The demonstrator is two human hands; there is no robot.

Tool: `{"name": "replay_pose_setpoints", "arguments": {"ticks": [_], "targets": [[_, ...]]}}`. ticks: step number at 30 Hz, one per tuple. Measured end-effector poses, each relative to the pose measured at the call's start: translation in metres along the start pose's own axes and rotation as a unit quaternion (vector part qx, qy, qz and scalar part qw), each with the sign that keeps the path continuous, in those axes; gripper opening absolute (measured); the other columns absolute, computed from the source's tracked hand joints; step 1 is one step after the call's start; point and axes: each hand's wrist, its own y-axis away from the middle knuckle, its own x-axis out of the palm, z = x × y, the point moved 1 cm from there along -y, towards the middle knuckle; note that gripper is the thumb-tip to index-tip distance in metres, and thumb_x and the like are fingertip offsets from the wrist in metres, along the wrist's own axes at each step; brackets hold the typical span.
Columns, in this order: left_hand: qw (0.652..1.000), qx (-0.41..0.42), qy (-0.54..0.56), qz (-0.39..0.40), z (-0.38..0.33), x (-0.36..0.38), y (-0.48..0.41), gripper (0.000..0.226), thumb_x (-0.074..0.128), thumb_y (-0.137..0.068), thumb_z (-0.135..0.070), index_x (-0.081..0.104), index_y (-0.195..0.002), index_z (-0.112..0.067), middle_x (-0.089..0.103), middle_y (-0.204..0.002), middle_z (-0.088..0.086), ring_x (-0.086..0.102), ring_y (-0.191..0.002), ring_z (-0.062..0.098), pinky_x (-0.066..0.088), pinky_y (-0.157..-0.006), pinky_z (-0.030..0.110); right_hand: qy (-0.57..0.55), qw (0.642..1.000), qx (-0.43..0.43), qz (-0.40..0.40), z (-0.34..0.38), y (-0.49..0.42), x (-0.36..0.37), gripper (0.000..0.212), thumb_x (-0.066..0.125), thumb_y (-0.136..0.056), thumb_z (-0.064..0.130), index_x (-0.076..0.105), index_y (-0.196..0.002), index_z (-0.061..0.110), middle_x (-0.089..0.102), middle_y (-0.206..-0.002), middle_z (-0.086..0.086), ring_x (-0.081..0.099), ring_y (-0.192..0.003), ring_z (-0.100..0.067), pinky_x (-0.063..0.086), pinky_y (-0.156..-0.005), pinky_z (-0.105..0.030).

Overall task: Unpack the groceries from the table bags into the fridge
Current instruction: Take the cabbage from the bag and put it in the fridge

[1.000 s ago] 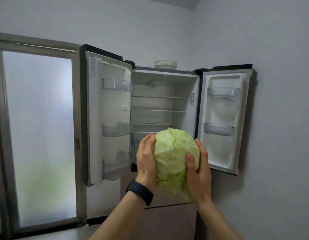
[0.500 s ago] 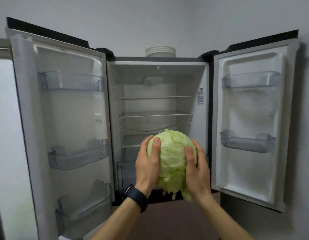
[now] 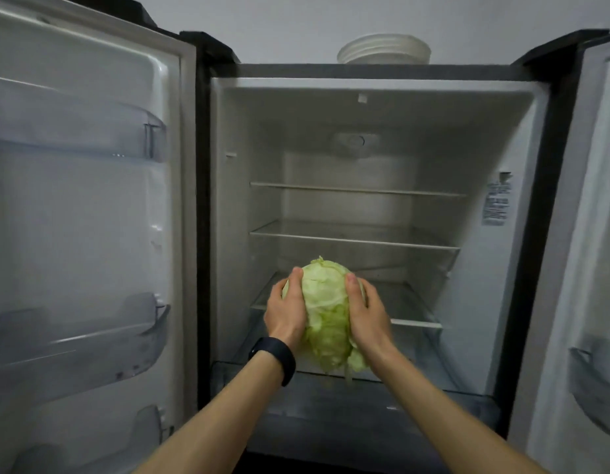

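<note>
One cabbage [image 3: 325,302] is the only grocery at the fridge [image 3: 235,217], and it is not yet set down. Your left hand [image 3: 285,314] and right hand [image 3: 366,316] cup it from either side, each grip clamped on the leaves. They hold it just inside the fridge mouth, in front of the lowest shelf [image 3: 416,323] and above the bottom drawer [image 3: 416,401]; whether it touches the shelf I cannot tell. Both doors [image 3: 91,206] stand wide open. Every shelf and door bin [image 3: 91,340] in view holds nothing, so I judge the unpacking barely begun: this head needs placing, then whatever the bags, out of view, contain. Bowls [image 3: 384,49] sit on top of the fridge.
</note>
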Motion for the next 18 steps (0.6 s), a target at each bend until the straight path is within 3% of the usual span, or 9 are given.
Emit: {"name": "replay_pose_setpoints", "arguments": {"ticks": [3,10,12,15,18], "targets": [[0.999,-0.034,0.005,-0.024,0.017,0.012,-0.049,0.063,0.046,-0.087,-0.071,0.06,-0.128,-0.025,0.063,-0.123,0.003,0.059,-0.111,0.026,0.046,-0.102,0.044,-0.003,0.999,0.032,0.021,-0.025,-0.046,0.026,0.053,0.041,-0.09,0.075,0.056,-0.124,0.037,0.065,-0.117,0.01,0.062,-0.109,-0.015,0.049,-0.101,-0.043],[0.999,-0.029,0.032,-0.002,0.037,0.038,-0.164,0.033,0.049,-0.091,-0.061,0.059,-0.096,-0.031,0.066,-0.094,-0.005,0.062,-0.084,0.016,0.051,-0.077,0.033,-0.009,0.998,0.052,0.022,-0.072,-0.155,0.083,0.065,0.043,-0.094,0.067,0.055,-0.137,0.02,0.061,-0.135,-0.009,0.059,-0.119,-0.025,0.047,-0.103,-0.039],[0.999,-0.026,0.028,0.004,0.039,0.046,-0.195,0.041,0.045,-0.092,-0.063,0.057,-0.107,-0.027,0.065,-0.1,-0.004,0.061,-0.083,0.014,0.048,-0.072,0.03,-0.009,0.997,0.079,0.017,-0.08,-0.184,0.096,0.068,0.045,-0.094,0.065,0.054,-0.139,0.014,0.06,-0.135,-0.013,0.059,-0.121,-0.029,0.047,-0.102,-0.037],[1.0,-0.02,-0.003,-0.001,0.046,0.057,-0.232,0.069,0.04,-0.088,-0.071,0.053,-0.135,-0.022,0.062,-0.129,0.004,0.06,-0.11,0.026,0.047,-0.097,0.039,0.003,0.998,0.066,0.015,-0.088,-0.218,0.109,0.049,0.042,-0.101,0.054,0.058,-0.134,0.021,0.061,-0.135,-0.01,0.057,-0.123,-0.027,0.04,-0.093,-0.021],[1.0,-0.02,-0.018,0.004,0.056,0.063,-0.254,0.071,0.034,-0.091,-0.071,0.049,-0.142,-0.022,0.058,-0.137,0.006,0.059,-0.116,0.027,0.045,-0.103,0.039,0.02,0.998,0.062,0.012,-0.101,-0.239,0.119,0.045,0.04,-0.1,0.058,0.058,-0.131,0.03,0.063,-0.132,-0.006,0.059,-0.119,-0.026,0.041,-0.093,-0.025]]}}
